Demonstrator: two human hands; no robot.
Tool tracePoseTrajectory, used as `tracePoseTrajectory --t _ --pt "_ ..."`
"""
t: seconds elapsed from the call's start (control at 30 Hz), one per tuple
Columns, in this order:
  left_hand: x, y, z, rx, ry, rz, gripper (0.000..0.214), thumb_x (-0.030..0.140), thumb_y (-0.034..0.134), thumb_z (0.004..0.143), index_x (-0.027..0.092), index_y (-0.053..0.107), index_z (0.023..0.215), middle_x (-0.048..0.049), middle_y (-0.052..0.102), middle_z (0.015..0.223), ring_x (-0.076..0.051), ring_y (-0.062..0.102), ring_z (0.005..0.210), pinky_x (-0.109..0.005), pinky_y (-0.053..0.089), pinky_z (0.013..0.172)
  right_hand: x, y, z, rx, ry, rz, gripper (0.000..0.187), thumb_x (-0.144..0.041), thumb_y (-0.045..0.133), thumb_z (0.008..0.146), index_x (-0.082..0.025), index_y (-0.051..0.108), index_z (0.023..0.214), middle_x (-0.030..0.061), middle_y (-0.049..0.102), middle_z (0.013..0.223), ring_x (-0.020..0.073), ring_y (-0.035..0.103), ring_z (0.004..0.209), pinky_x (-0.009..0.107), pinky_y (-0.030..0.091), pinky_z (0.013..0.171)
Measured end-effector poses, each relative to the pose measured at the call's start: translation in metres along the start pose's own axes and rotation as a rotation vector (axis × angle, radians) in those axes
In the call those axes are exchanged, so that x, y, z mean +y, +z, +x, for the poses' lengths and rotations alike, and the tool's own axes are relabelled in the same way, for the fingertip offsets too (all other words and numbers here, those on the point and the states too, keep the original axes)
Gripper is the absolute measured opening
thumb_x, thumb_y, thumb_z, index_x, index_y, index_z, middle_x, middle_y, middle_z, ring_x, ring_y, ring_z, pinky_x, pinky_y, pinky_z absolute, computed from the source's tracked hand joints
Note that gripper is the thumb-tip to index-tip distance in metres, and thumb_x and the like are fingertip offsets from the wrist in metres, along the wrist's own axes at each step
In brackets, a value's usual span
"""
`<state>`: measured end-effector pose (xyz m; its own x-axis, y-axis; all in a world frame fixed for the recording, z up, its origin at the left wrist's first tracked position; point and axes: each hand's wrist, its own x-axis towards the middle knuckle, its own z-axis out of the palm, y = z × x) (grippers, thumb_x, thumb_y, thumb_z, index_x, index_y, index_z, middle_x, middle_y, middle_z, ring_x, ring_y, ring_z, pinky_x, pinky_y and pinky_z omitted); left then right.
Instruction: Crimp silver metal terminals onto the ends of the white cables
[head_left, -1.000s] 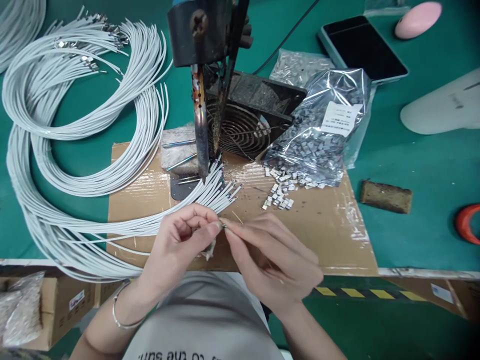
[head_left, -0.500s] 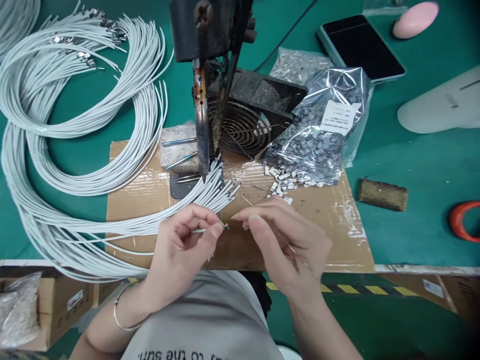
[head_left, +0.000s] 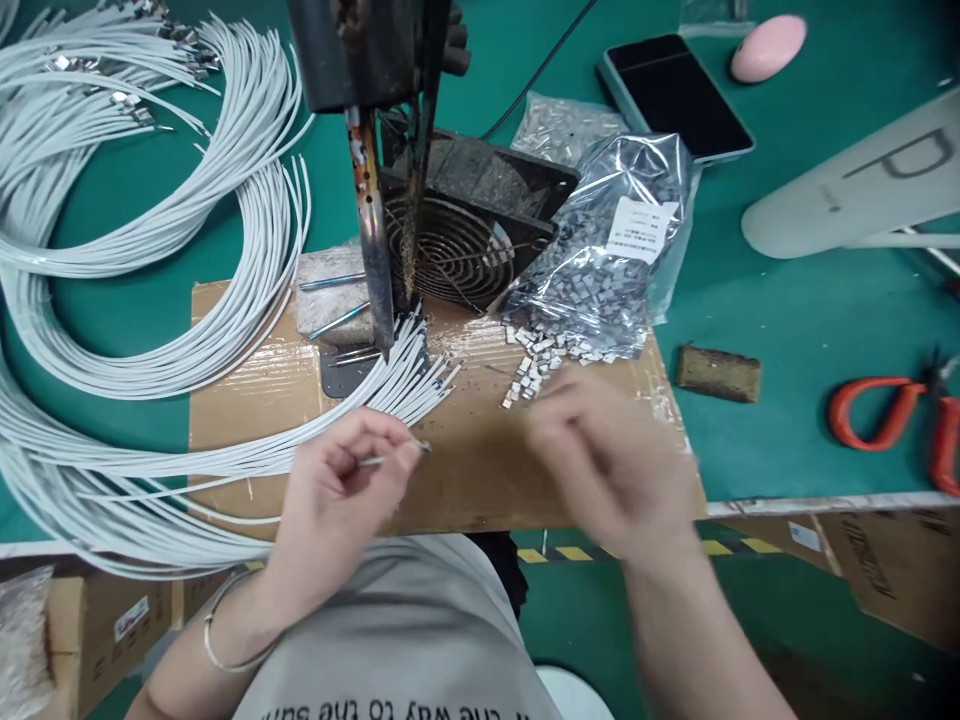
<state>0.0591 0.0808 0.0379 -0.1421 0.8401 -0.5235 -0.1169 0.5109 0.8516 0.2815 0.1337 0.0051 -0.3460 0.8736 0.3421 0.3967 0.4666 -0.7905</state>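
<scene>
Pinched between the thumb and fingers of my left hand is a white cable, its tip pointing right with something small and shiny at the end. My right hand is smeared by motion over the right part of the cardboard sheet; what its fingers hold, if anything, does not show. Just beyond it lie loose small metal connectors. A bundle of white cables curves in from the left, its stripped ends below the soldering iron tip.
A black fan stands behind the iron. Right of it sit a bag of connectors, a phone, a brown block and red-handled pliers. Coiled cables fill the left. A white bottle lies far right.
My right hand has moved away from the cable tip, to the right towards the loose connectors. My left hand keeps its pinch on the cable. The whole view has shifted a little.
</scene>
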Motion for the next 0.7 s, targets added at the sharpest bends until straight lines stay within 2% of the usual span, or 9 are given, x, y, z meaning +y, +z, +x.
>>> tracePoseTrajectory --t 0.03,0.1,0.17,0.23,0.37,0.53,0.7 --pt "0.000 -0.003 0.001 0.046 0.035 0.008 0.014 0.027 0.082 0.089 0.018 0.074 0.082 0.0039 0.057 0.062 -0.008 0.038 0.053 -0.019 0.029 0.049 0.007 -0.009 -0.005 0.138 0.054 -0.037 0.026 -0.010 0.058 0.104 -0.025 0.061 0.083 -0.0008 0.058 0.071 0.0165 0.052 0.063 0.034 0.039 0.059" --pt "-0.001 -0.008 0.005 0.095 0.079 0.014 0.013 0.026 0.081 0.089 0.019 0.075 0.080 0.0038 0.056 0.060 -0.008 0.038 0.053 -0.019 0.030 0.048 0.021 -0.022 -0.014 0.304 0.164 -0.178 0.019 -0.014 0.068 0.102 -0.028 0.072 0.089 0.0006 0.063 0.073 0.0181 0.052 0.066 0.037 0.038 0.061" --pt "-0.002 -0.009 0.007 0.108 0.085 0.000 0.012 0.024 0.080 0.090 0.019 0.075 0.079 0.0043 0.055 0.059 -0.008 0.038 0.053 -0.018 0.031 0.049 0.032 -0.026 -0.021 0.253 0.211 -0.248 0.012 -0.018 0.079 0.096 -0.029 0.079 0.097 0.0018 0.072 0.081 0.0190 0.058 0.069 0.037 0.044 0.064" --pt "-0.004 -0.008 0.008 0.088 0.091 -0.014 0.012 0.023 0.078 0.091 0.020 0.075 0.080 0.0045 0.056 0.059 -0.008 0.040 0.053 -0.018 0.034 0.050 0.038 -0.024 -0.026 0.196 0.241 -0.279 0.012 -0.021 0.082 0.094 -0.029 0.082 0.103 0.0021 0.074 0.086 0.0199 0.061 0.072 0.037 0.048 0.066" --pt "-0.004 -0.003 0.006 0.041 0.107 -0.020 0.013 0.025 0.077 0.095 0.020 0.075 0.083 0.0044 0.059 0.062 -0.008 0.044 0.055 -0.016 0.037 0.051 0.040 -0.014 -0.031 0.184 0.306 -0.287 0.003 -0.029 0.080 0.096 -0.028 0.080 0.099 0.0007 0.069 0.081 0.0189 0.058 0.070 0.036 0.047 0.064" --pt "-0.003 -0.002 0.003 0.042 0.112 -0.032 0.013 0.023 0.077 0.095 0.019 0.074 0.083 0.0048 0.059 0.062 -0.008 0.045 0.056 -0.016 0.039 0.052 0.040 -0.012 -0.035 0.171 0.328 -0.262 0.008 -0.033 0.078 0.097 -0.028 0.080 0.103 0.0010 0.072 0.086 0.0183 0.058 0.071 0.037 0.047 0.068" --pt "-0.002 -0.002 0.001 0.047 0.113 -0.031 0.013 0.024 0.078 0.094 0.019 0.073 0.083 0.0043 0.060 0.063 -0.008 0.046 0.056 -0.017 0.039 0.052 0.042 -0.010 -0.040 0.192 0.366 -0.266 0.010 -0.036 0.080 0.094 -0.027 0.078 0.093 0.0003 0.069 0.079 0.0181 0.058 0.067 0.036 0.048 0.063"
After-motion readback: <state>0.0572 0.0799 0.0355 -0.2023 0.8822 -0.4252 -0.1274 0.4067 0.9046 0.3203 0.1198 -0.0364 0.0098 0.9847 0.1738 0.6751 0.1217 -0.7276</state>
